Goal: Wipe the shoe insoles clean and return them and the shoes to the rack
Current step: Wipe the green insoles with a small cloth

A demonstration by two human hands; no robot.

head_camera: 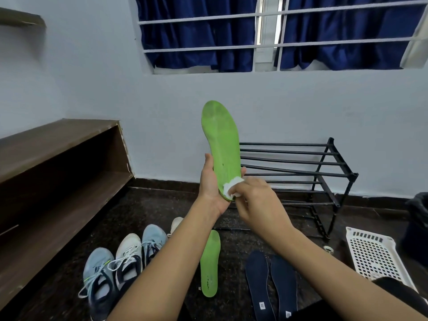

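Note:
My left hand (pixel 212 186) grips the heel end of a green insole (pixel 221 140) and holds it upright in front of me. My right hand (pixel 257 200) pinches a white wipe (pixel 231 187) against the insole's heel. A second green insole (pixel 210 262) lies on the dark floor below, with two dark blue insoles (pixel 269 281) to its right. Several shoes (pixel 122 260), light blue and white, stand in a row at the lower left. The black metal shoe rack (pixel 301 167) stands bare against the wall behind my hands.
A brown wooden shelf unit (pixel 58 172) runs along the left wall. A white perforated basket (pixel 377 253) sits on the floor at the right, with a dark bin (pixel 416 223) behind it. A barred window with blue curtains (pixel 208 31) is above.

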